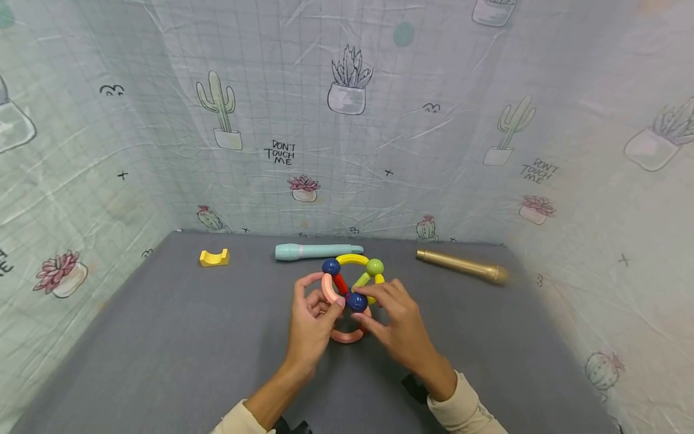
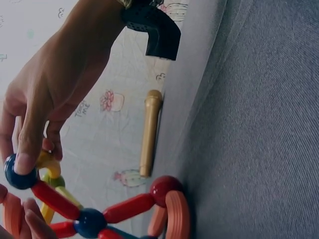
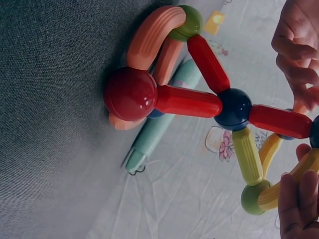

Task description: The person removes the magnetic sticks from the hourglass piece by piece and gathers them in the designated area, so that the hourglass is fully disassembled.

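Note:
A magnetic stick-and-ball structure (image 3: 189, 102) of coloured rods and balls stands upright between both hands. Near its top my left hand (image 1: 310, 322) grips a salmon curved rod (image 1: 328, 287) between thumb and fingers. My right hand (image 1: 400, 319) pinches a dark blue ball (image 1: 356, 302), the thumb pressing on it in the left wrist view. A yellow curved rod (image 3: 294, 179) lies by the right fingers in the right wrist view. Red rods (image 3: 188, 101) meet at another blue ball (image 3: 234, 108) lower down. Below, a dark red ball (image 3: 130, 93) and salmon curved rods form the base.
Behind the structure a light blue toy microphone (image 1: 317, 251) lies on the grey table (image 1: 217, 343). A gold microphone (image 1: 463, 266) lies at the back right, a yellow notched block (image 1: 214, 258) at the back left. A printed cloth (image 1: 347, 144) hangs behind the table.

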A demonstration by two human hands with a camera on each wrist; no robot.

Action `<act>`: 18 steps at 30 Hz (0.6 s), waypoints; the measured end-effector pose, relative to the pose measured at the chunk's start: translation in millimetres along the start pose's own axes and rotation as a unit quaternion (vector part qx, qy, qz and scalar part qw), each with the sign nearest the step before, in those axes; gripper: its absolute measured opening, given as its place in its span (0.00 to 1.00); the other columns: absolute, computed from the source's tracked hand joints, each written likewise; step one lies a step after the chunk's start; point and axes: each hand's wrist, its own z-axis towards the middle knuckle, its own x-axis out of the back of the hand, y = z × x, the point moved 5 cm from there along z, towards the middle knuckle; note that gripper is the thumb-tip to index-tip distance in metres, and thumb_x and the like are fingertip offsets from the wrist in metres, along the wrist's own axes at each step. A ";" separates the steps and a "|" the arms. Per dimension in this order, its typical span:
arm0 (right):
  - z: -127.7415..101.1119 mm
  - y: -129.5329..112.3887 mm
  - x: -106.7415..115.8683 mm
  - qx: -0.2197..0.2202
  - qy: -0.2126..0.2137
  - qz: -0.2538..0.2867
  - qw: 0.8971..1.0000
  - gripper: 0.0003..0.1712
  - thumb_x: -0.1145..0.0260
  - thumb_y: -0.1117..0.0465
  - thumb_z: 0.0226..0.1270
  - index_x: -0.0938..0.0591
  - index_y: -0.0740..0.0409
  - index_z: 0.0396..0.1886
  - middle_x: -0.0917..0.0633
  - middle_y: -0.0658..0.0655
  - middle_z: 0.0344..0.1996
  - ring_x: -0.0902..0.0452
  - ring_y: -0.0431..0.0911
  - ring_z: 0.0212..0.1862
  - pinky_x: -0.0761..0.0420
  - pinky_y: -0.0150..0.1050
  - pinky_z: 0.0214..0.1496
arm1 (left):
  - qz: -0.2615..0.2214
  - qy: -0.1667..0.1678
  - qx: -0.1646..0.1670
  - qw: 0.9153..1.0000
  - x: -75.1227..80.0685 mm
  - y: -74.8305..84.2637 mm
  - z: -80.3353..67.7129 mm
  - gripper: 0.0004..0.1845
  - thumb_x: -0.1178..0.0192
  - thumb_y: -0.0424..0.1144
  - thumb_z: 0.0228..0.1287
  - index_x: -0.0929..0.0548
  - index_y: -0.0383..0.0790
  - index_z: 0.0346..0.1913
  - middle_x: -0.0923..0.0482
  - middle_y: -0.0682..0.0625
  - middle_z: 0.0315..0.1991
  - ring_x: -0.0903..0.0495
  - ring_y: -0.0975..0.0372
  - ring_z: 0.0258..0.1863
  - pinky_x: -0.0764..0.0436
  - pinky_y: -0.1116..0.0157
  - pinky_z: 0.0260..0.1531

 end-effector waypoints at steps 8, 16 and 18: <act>0.4 0.4 -0.5 0.009 0.003 0.007 1.000 0.34 0.13 0.63 0.51 0.13 0.49 0.60 0.11 0.48 0.50 0.26 0.42 0.43 0.18 0.33 0.42 | 0.023 -0.039 -0.001 0.999 17.5 0.5 3.0 0.31 0.32 0.33 0.73 0.32 0.53 0.72 0.17 0.43 0.39 0.17 0.59 0.31 0.17 0.68 0.32; -0.8 1.0 0.0 0.003 -0.002 0.001 1.000 0.31 0.13 0.60 0.53 0.12 0.51 0.59 0.11 0.48 0.49 0.26 0.44 0.42 0.19 0.34 0.41 | 0.065 -0.112 0.019 0.991 36.5 4.9 13.9 0.28 0.34 0.35 0.75 0.30 0.54 0.72 0.13 0.37 0.51 0.12 0.52 0.37 0.17 0.66 0.33; -0.8 1.5 -0.4 0.000 -0.004 0.001 1.000 0.31 0.13 0.60 0.53 0.12 0.51 0.59 0.11 0.48 0.49 0.26 0.44 0.43 0.19 0.33 0.42 | 0.087 -0.128 0.018 0.988 41.9 6.2 18.1 0.28 0.35 0.34 0.75 0.30 0.54 0.72 0.12 0.39 0.51 0.12 0.55 0.36 0.17 0.65 0.34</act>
